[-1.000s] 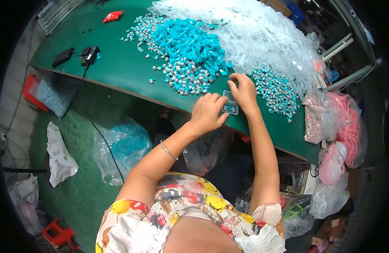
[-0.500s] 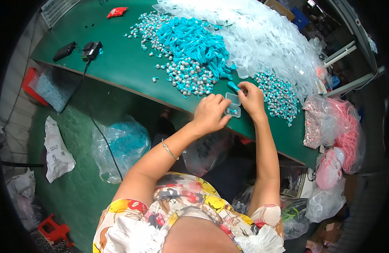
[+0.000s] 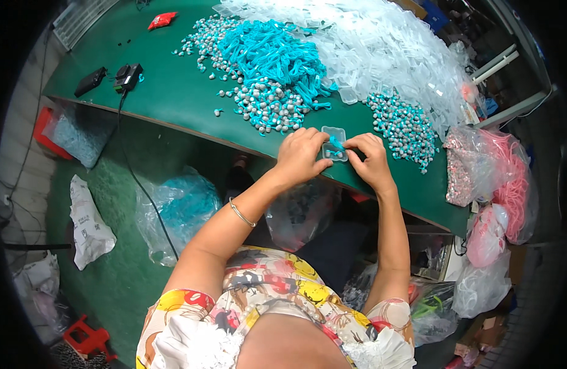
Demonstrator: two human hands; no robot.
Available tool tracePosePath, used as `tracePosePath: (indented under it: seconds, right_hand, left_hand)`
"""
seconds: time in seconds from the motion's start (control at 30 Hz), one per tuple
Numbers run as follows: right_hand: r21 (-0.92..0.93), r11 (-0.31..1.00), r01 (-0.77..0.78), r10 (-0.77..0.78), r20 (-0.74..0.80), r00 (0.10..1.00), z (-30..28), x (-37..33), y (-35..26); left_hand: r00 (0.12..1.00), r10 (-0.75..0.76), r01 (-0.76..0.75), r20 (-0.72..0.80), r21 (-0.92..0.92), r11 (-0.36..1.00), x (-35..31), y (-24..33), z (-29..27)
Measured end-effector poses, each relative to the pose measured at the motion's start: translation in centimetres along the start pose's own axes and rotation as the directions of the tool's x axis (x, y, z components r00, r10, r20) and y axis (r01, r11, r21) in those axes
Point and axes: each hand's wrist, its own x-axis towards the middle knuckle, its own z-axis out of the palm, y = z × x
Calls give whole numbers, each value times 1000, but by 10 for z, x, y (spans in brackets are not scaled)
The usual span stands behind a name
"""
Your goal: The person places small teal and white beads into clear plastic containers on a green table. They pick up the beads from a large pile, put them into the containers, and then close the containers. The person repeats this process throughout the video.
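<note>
Pinching teal cord (image 3: pixel 336 142) in right grip (image 3: pixel 370 161), closed at the tips, directly over open clear box (image 3: pixel 335 131). Holding box's left side in left grip (image 3: pixel 300 155) — parted between thumb and fingers. Set on green table (image 3: pixel 160 80), near front edge. Beyond — silvery bead pile (image 3: pixel 271 109), cord heap (image 3: pixel 268 55), mound of clear cases (image 3: pixel 381 61). On green floor (image 3: pixel 129 270), left: plastic bag (image 3: pixel 179 215), white sack (image 3: pixel 90 227).

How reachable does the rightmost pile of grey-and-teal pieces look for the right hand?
Probably yes: the pile lies just beyond the right hand on the green table, with nothing visible blocking it, though the hand seems busy pinching a teal piece.
</note>
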Motion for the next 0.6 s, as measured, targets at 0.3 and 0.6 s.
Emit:
tracePosePath:
  seconds: [0.3,0.6]
  right_hand:
    - [-116,990,81,-74,60,995,-2,8,-3]
    - [-197,973,122,-100,115,988,-1,9,-10]
  left_hand:
    - [999,-35,36,42,-25,999,2,0,0]
    - [1000,-18,18,19,-18,1000,0,0,1]
